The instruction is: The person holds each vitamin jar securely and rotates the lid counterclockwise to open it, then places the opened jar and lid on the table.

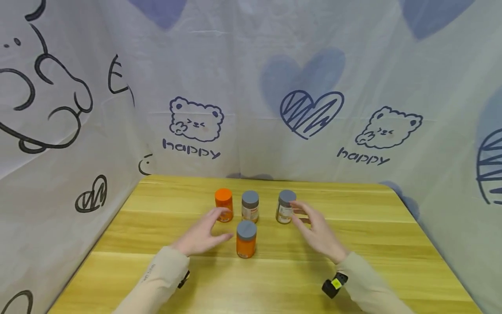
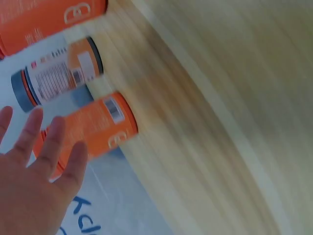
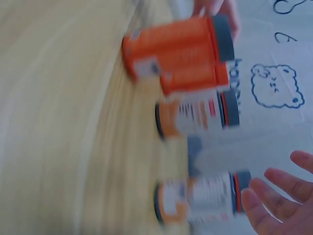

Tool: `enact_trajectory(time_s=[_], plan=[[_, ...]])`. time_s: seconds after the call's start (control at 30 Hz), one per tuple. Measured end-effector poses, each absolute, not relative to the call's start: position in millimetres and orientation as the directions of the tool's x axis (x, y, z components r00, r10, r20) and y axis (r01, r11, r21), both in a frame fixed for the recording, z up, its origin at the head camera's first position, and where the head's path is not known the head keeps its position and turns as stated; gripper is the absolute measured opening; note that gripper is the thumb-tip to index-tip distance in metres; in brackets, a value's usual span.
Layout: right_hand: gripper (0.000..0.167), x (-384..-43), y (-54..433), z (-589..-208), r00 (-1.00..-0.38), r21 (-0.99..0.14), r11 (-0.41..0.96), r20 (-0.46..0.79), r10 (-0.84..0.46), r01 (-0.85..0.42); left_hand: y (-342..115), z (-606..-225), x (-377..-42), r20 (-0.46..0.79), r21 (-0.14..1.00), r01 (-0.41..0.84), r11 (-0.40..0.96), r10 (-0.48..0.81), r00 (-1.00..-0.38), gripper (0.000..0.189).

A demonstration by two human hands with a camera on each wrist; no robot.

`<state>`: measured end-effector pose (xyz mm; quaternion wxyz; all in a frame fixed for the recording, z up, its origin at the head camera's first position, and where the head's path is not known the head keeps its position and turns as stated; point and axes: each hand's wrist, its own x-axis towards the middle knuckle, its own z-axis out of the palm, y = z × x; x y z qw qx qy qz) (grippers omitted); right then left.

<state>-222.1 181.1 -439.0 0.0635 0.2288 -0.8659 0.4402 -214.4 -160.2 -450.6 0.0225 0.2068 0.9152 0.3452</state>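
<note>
My left hand point(image 1: 201, 234) is spread with bent, relaxed fingers, left of an upright orange jar with a grey lid point(image 1: 246, 246). Its fingertips overlap an orange jar with an orange lid point(image 1: 224, 200) behind it; whether they touch cannot be told. In the left wrist view the hand point(image 2: 36, 181) hides part of that jar point(image 2: 100, 127). My right hand point(image 1: 320, 235) holds nothing, its fingers parted beside a grey-lidded jar with a white label point(image 1: 284, 213). Those fingertips sit close to the lid in the right wrist view, contact unclear. Another grey-lidded, white-labelled jar point(image 1: 250, 205) stands between the hands.
All the jars stand upright on a wooden table point(image 1: 353, 218). A white cloth point(image 1: 251, 144) printed with hearts and bears hangs behind the table's back edge and along its sides. The front orange jar point(image 3: 171, 46) partly covers the orange-lidded one in the right wrist view.
</note>
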Motion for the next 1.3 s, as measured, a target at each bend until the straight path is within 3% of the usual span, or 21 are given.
enact_trajectory(time_s=[0.23,0.57,0.9,1.13,1.3], plan=[[0.036,-225.1,153.3,-450.8,-0.911,-0.898,0.284,0.235,-0.338,-0.336,-145.3,-461.8,-216.3,-0.025,0.78,0.259,0.57,0.442,-0.897,0.088],[0.033,-225.3,127.5,-466.9,-0.961,-0.986,0.105,0.098,-0.259,-0.129,-127.7,-480.4,-222.0,-0.078,0.839,0.177,0.515,0.436,-0.896,0.092],[0.035,-222.7,121.3,-473.1,-0.968,-0.999,0.035,0.027,-0.251,-0.037,-112.9,-489.0,-224.6,-0.124,0.872,0.138,0.47,0.484,-0.866,0.079],[0.034,-222.6,119.1,-478.0,-0.971,-1.0,0.028,0.006,-0.237,-0.013,-104.2,-493.4,-226.2,-0.114,0.872,0.158,0.464,0.506,-0.855,0.056],[0.036,-222.8,121.0,-479.2,-0.972,-1.0,0.031,-0.009,-0.235,0.002,-101.5,-493.2,-225.6,-0.09,0.86,0.191,0.474,0.508,-0.857,0.053]])
